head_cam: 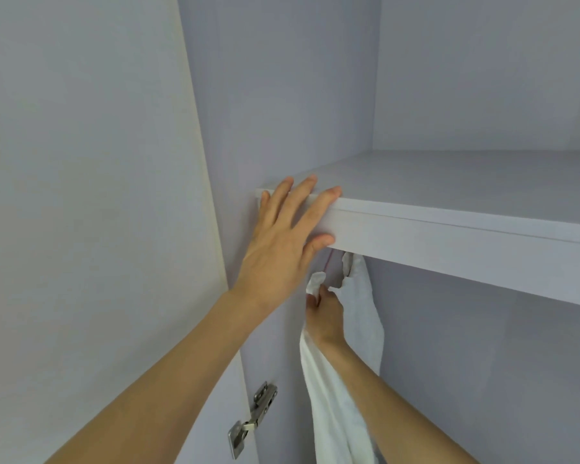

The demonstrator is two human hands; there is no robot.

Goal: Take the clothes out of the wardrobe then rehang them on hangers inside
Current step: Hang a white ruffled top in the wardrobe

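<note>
A white garment [362, 316] hangs just under the wardrobe shelf [449, 236], draping down past the bottom of the view. My right hand [327, 313] reaches up under the shelf and grips the garment's bunched top, near a thin pale rod or hanger part [328, 259]. What the garment hangs from is hidden behind the shelf edge. My left hand [285, 239] rests flat with straight fingers on the shelf's front edge at its left end, thumb under the edge.
The wardrobe's pale grey side panel [255, 95] stands at the left, with the open door [81, 195] beyond it. A metal door hinge [252, 420] sits low on that panel. The shelf top [482, 175] holds nothing visible.
</note>
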